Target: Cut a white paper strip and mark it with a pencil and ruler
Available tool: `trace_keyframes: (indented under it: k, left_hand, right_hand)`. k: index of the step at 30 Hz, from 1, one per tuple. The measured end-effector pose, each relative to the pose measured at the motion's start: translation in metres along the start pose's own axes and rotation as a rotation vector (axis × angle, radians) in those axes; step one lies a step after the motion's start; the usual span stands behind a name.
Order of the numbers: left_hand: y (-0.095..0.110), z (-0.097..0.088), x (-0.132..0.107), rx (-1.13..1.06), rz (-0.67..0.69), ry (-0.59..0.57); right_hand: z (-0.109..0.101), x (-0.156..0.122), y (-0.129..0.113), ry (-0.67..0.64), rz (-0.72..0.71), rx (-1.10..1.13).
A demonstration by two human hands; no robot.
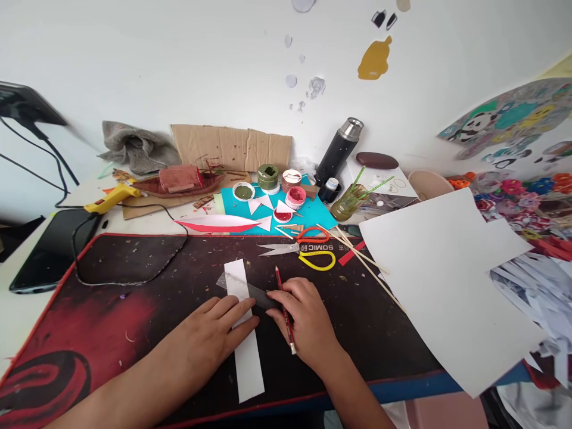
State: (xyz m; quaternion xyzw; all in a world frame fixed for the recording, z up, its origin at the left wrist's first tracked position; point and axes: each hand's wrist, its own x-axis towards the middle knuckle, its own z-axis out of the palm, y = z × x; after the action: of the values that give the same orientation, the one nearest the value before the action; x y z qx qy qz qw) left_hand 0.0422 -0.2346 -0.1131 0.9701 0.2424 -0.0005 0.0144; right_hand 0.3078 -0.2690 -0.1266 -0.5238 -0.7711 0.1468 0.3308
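A white paper strip point(249, 369) lies lengthwise on the dark desk mat. My left hand point(210, 330) rests at its left side, fingers stretched out and touching the strip. Across the upper part of the strip runs a clear ruler point(259, 296), slanting down to the right. My right hand point(306, 322) pinches the ruler's right end between thumb and finger. A red and black pencil point(286, 314) is also in that hand, its point facing away from me. Beyond the hands lie open scissors point(300, 247) with orange and yellow handles.
Open paint jars point(268, 177) stand on a blue sheet point(232, 205). At the left are a model boat point(179, 183), a yellow glue gun point(111, 198) and a phone point(53, 250). A black thermos point(338, 152) stands behind. Large white paper point(447, 286) overhangs the right edge.
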Motion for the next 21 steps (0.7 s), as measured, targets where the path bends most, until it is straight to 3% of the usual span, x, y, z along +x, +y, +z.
trace_keyframes:
  k: [7, 15, 21]
  left_hand:
    - [0.001, -0.009, 0.005, -0.001, 0.007, 0.106]
    - [-0.005, -0.006, -0.006, -0.049, 0.006, 0.122]
    - [-0.026, -0.038, -0.024, 0.004, 0.002, 0.228]
  right_hand:
    - [0.004, -0.001, 0.001, 0.010, 0.021, -0.013]
    - [0.003, -0.002, 0.001, 0.037, 0.017, 0.001]
    - [0.004, -0.002, 0.004, 0.086, 0.060, -0.015]
